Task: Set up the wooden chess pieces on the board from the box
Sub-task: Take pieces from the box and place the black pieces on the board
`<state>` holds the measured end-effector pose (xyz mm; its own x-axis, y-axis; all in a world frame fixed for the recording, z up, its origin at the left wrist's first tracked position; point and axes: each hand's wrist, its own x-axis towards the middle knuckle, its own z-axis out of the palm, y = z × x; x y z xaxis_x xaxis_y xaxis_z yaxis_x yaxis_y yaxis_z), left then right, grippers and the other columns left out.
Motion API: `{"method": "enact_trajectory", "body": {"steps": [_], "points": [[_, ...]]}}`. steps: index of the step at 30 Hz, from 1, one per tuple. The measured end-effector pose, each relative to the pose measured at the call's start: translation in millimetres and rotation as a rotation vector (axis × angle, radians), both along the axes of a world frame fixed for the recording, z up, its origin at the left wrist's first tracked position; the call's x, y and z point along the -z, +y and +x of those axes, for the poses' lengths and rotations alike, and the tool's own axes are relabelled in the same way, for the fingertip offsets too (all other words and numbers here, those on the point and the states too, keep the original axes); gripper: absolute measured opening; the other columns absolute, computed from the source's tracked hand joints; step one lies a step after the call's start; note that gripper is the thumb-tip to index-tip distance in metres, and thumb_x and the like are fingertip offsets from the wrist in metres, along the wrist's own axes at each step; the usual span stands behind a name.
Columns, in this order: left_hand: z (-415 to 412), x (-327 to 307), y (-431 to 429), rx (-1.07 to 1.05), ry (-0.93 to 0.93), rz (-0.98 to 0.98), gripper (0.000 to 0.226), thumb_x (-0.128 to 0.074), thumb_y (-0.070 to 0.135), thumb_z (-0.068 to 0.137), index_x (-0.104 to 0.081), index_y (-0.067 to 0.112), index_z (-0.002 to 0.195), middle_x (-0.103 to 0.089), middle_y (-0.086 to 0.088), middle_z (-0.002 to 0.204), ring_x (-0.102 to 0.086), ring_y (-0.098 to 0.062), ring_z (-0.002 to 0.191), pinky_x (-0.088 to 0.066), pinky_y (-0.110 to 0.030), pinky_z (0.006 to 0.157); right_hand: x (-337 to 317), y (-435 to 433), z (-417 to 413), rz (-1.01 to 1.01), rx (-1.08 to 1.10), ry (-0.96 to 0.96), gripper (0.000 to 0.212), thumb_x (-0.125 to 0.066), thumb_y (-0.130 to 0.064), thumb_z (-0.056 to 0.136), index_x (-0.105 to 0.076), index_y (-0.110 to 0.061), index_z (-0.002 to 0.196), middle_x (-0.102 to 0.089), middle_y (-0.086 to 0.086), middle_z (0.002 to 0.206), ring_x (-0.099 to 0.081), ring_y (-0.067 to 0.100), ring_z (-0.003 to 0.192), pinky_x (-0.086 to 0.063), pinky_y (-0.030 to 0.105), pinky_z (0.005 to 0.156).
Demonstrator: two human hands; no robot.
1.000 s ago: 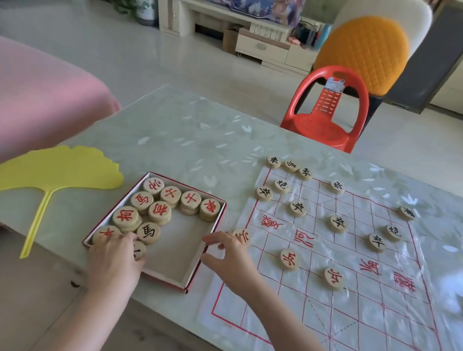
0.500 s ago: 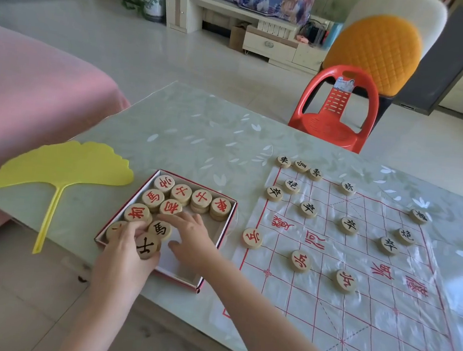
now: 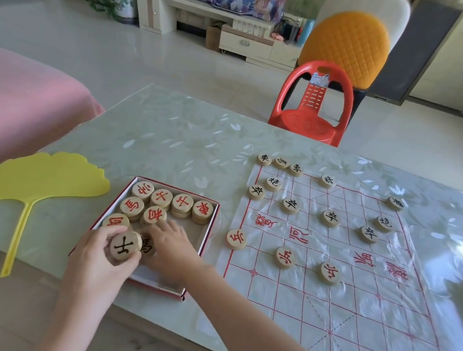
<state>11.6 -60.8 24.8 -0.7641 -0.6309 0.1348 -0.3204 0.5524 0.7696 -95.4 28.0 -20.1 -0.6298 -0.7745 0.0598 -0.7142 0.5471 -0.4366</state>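
Over the box [image 3: 208, 232], left hand [image 3: 94, 257] lifts its pinched piece [image 3: 125, 245] higher; right hand [image 3: 172, 245] relaxed.

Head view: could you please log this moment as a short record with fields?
Left hand: holds a black-marked piece at the near corner of the box
Right hand: reaches into the box, over red-marked pieces; grip unclear
Board: black-marked pieces at far end, three red-marked ones mid-board
Beside box: yellow fan
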Motion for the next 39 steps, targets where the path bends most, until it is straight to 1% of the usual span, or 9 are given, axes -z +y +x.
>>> {"method": "enact_trajectory", "body": {"steps": [5,10,16,19,24,28,32,36,39], "points": [[-20,-9,20,0.099,0.010,0.004,0.043,-0.078,0.010,0.067,-0.061,0.021,0.105,-0.059,0.007,0.099,-0.053,-0.014,0.091,-0.036,-0.028,0.076,-34,65,-19,-0.322,0.244,-0.214,0.053,-0.070,-0.025,0.078,-0.049,-0.011,0.125,-0.053,0.007,0.121,-0.045,0.022,0.112,-0.036,0.031,0.098],[-61,-14,67,0.258,0.066,0.049,0.041,-0.078,0.010,0.067,-0.063,0.020,0.103,-0.062,0.007,0.098,-0.054,-0.012,0.091,-0.037,-0.023,0.077,-47,168,-56,-0.393,0.460,-0.290,0.055,-0.072,-0.021,0.078,-0.046,-0.015,0.126,-0.056,0.001,0.115,-0.053,0.010,0.099,-0.040,0.014,0.084],[-133,-8,152,0.444,0.128,0.115,0.041,-0.079,0.013,0.065,-0.063,0.022,0.101,-0.065,0.002,0.099,-0.062,-0.012,0.090,-0.052,-0.029,0.079,-46,275,-91,-0.449,0.672,-0.261,0.052,-0.074,-0.021,0.076,-0.048,-0.018,0.121,-0.058,-0.006,0.108,-0.056,0.009,0.097,-0.047,0.019,0.085],[-170,-6,189,0.508,0.116,0.111,0.043,-0.078,0.017,0.065,-0.061,0.021,0.104,-0.064,0.003,0.104,-0.061,-0.013,0.094,-0.052,-0.031,0.082,-41,312,-111,-0.446,0.716,-0.231,0.051,-0.075,-0.020,0.075,-0.050,-0.019,0.119,-0.059,-0.006,0.107,-0.057,0.009,0.097,-0.048,0.022,0.087],[-226,-2,236,0.587,0.047,0.079,0.038,-0.076,0.022,0.069,-0.061,0.020,0.104,-0.063,0.003,0.103,-0.058,-0.012,0.095,-0.040,-0.018,0.075,-31,355,-146,-0.476,0.744,-0.216,0.051,-0.075,-0.018,0.075,-0.050,-0.018,0.120,-0.059,-0.007,0.106,-0.057,0.010,0.097,-0.047,0.021,0.086],[-253,4,269,0.639,0.040,0.093,0.037,-0.075,0.022,0.070,-0.062,0.021,0.105,-0.062,0.005,0.105,-0.058,-0.010,0.096,-0.043,-0.022,0.079,-19,381,-176,-0.471,0.772,-0.214,0.052,-0.074,-0.016,0.076,-0.048,-0.017,0.121,-0.059,-0.003,0.109,-0.056,0.013,0.099,-0.046,0.024,0.089],[-277,18,298,0.657,0.035,0.112,0.038,-0.075,0.022,0.070,-0.061,0.022,0.105,-0.063,0.004,0.104,-0.058,-0.010,0.095,-0.042,-0.017,0.073,-11,399,-198,-0.486,0.789,-0.210,0.054,-0.074,-0.014,0.076,-0.047,-0.013,0.123,-0.057,-0.003,0.106,-0.054,0.011,0.095,-0.044,0.020,0.084],[-299,27,321,0.691,0.015,0.110,0.035,-0.075,0.023,0.070,-0.062,0.021,0.102,-0.063,0.001,0.104,-0.059,-0.013,0.096,-0.047,-0.024,0.080,-11,422,-218,-0.449,0.809,-0.167,0.053,-0.073,-0.014,0.076,-0.048,-0.012,0.123,-0.057,-0.001,0.110,-0.054,0.013,0.097,-0.044,0.023,0.088],[-316,30,334,0.720,0.036,0.073,0.036,-0.075,0.023,0.069,-0.063,0.020,0.102,-0.064,0.001,0.103,-0.059,-0.015,0.095,-0.051,-0.031,0.083,-14,445,-236,-0.410,0.847,-0.119,0.056,-0.073,-0.013,0.076,-0.046,-0.010,0.125,-0.057,0.002,0.112,-0.052,0.013,0.097,-0.040,0.012,0.080]]}}
